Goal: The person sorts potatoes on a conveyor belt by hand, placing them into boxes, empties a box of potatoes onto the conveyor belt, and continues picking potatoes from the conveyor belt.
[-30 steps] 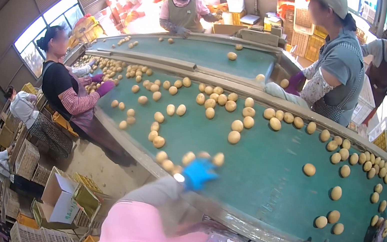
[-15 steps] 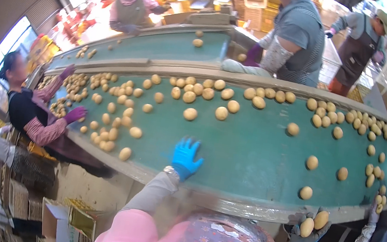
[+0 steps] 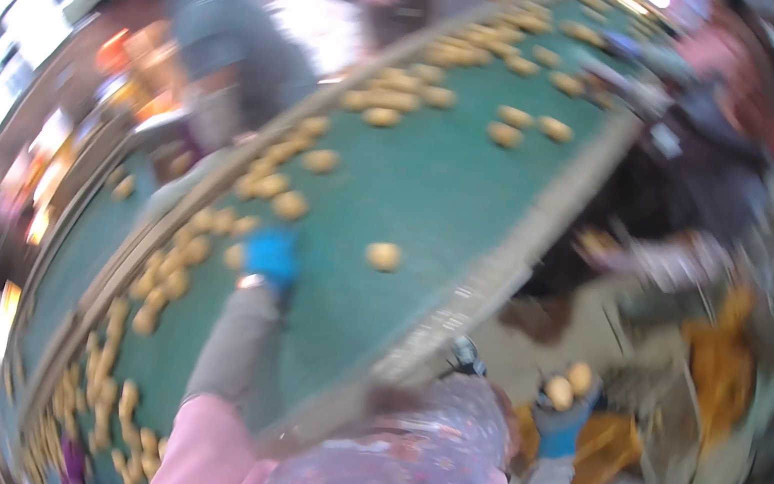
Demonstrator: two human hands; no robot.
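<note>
Head view: the left hand (image 3: 271, 256), blue-gloved and blurred, is over the belt (image 3: 437, 184), just beside potatoes (image 3: 236, 257) along the rail (image 3: 245, 147); whether its fingers are spread or curled cannot be told. The right hand (image 3: 572, 415), off the belt, holds two potatoes (image 3: 559, 393).

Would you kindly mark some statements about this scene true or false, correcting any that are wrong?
1. The right hand holds two potatoes. True.
2. The left hand is ungloved. False: it wears a blue glove.
3. The belt is green. True.
4. The right hand is above the belt. False: it is off to the belt's right.
5. The person's apron has a flower pattern. True.
</note>
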